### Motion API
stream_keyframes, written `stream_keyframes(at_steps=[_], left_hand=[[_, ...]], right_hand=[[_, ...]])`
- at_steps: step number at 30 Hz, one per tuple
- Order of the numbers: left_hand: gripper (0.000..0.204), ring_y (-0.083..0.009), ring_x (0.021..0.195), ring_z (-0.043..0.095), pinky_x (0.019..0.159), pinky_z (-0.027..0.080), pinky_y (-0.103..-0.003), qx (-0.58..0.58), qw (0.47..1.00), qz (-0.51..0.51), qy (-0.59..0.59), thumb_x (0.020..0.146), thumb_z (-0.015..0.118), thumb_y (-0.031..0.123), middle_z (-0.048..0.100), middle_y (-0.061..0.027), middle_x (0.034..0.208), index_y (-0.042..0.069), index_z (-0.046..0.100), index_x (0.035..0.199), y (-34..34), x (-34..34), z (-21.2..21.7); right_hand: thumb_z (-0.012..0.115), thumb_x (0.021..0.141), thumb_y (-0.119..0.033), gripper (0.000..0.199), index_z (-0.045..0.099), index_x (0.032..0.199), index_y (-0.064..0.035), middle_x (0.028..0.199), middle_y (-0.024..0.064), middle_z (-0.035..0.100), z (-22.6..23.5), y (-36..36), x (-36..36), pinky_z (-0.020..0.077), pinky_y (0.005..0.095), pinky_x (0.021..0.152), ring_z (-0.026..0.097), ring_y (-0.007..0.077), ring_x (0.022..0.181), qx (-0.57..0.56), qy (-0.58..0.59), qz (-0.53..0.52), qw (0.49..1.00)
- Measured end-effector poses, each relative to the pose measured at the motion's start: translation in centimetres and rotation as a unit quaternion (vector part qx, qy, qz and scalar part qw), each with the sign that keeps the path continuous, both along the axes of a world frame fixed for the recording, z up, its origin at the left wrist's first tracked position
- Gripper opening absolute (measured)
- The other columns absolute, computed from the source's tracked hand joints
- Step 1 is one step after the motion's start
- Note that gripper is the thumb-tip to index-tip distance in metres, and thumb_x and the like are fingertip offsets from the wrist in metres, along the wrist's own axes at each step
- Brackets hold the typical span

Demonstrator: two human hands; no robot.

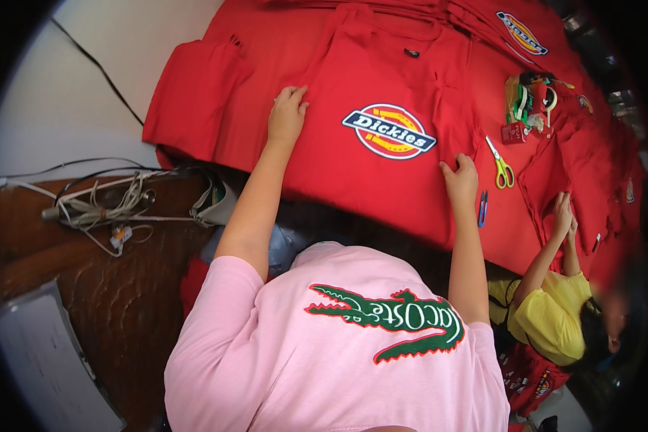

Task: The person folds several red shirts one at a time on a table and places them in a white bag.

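A red T-shirt (338, 155) with a round yellow, white and blue chest print lies spread flat on the table in front of me. My left hand (286, 115) rests at the shirt's left edge, thumb apart from the bent fingers. On the right, my right hand (461, 176) touches the cloth beside the print, its thumb also held away from the fingers. Neither hand shows a grip on the fabric. To the right of my right hand lie yellow-handled scissors (503, 169), points away from me, and small blue thread snips (483, 209).
A folded red garment (194, 101) sits at the left, and stacked red shirts (511, 36) lie at the far right. Tape rolls and small boxes (525, 108) stand beyond the scissors. A co-worker in yellow (554, 317) handles red cloth at right. Tangled cables (115, 201) lie lower left.
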State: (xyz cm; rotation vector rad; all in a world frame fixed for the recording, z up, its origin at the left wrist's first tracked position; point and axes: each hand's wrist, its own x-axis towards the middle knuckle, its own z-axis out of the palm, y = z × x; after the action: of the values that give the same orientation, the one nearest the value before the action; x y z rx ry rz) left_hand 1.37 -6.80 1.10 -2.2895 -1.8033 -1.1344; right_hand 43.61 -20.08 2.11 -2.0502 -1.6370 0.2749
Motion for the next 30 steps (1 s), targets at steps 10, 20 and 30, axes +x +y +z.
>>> stream_keyframes(at_steps=[10,20,30], left_hand=[[0.021,-0.0108,0.083,0.062,0.078,0.05,-0.026,-0.432,0.749,-0.151,-0.48,0.094,0.076,0.012,0.069,-0.0013,0.09,-0.003,0.074,0.109,1.6,-8.2,5.8],[0.034,-0.0137,0.089,0.07,0.077,0.055,-0.029,-0.571,0.781,-0.107,-0.23,0.092,0.079,0.02,0.076,-0.0055,0.102,-0.003,0.073,0.116,1.8,-10.3,6.8],[0.049,-0.0189,0.101,0.07,0.092,0.055,-0.031,-0.297,0.882,-0.054,-0.361,0.088,0.084,0.023,0.075,-0.0143,0.112,-0.005,0.068,0.126,18.3,7.5,0.0]], right_hand=[[0.073,0.098,-0.015,0.016,0.071,0.11,-0.0055,0.089,-0.0029,0.067,2.5,0.2,9.3,0.0442,0.022,0.068,0.054,0.0042,0.072,0.01,0.526,-0.133,0.84],[0.079,0.093,-0.033,0.041,0.073,0.117,0.0003,0.082,-0.0014,0.064,-1.1,8.1,6.7,0.0452,0.0242,0.063,0.055,0.0094,0.069,-0.064,0.337,-0.11,0.933],[0.086,0.082,-0.03,0.036,0.072,0.096,0.0002,0.081,0.0036,0.069,0.3,16.0,3.9,0.0492,0.0295,0.065,0.059,0.0103,0.07,-0.198,0.324,-0.128,0.916]])
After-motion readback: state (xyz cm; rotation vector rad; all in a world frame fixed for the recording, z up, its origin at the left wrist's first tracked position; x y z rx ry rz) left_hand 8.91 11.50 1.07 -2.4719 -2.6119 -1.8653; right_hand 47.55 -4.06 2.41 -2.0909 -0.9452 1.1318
